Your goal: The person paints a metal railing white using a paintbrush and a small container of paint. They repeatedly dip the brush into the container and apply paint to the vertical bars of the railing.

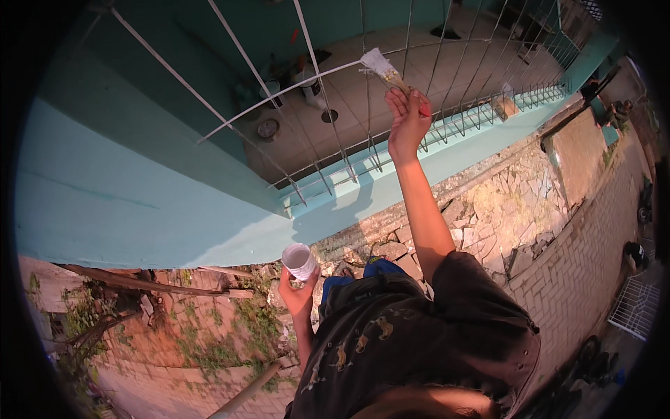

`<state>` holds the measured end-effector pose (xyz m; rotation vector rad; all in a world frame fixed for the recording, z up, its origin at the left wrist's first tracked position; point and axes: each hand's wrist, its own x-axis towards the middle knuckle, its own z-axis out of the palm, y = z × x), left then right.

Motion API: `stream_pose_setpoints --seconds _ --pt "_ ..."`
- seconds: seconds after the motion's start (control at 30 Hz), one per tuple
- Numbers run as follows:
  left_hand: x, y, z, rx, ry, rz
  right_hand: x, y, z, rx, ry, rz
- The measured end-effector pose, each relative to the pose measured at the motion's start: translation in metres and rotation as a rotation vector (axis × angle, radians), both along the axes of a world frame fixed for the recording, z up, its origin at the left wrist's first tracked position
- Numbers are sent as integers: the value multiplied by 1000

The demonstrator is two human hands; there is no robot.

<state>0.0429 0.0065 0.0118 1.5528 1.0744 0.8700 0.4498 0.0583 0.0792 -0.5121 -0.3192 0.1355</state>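
Note:
My right hand (410, 122) is raised and closed round the handle of a paintbrush (380, 64). White paint coats its bristles, which lie against a horizontal bar of the metal window grille (314, 78). Bars at the left of the grille look white, while those farther right look darker. Low at my left, my left hand (299, 297) grips a small white cup (298, 260), held with its mouth up; how much is in it I cannot make out.
Around the grille runs a turquoise wall (139, 188) with a ledge. Behind the bars, containers (310, 89) stand on a floor. Broken stone paving (502, 209) lies below, and a wooden plank (139, 281) at left. Someone (618, 112) is at far right, near a white rack (636, 307).

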Motion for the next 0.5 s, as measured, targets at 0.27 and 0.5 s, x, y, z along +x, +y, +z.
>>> stream_pose_setpoints --seconds 0.27,0.5 --pt "0 3 -6 86 38 32 -3 -8 3 -26 43 -24" --pt "5 3 1 96 69 19 5 -19 -16 -148 91 -88"
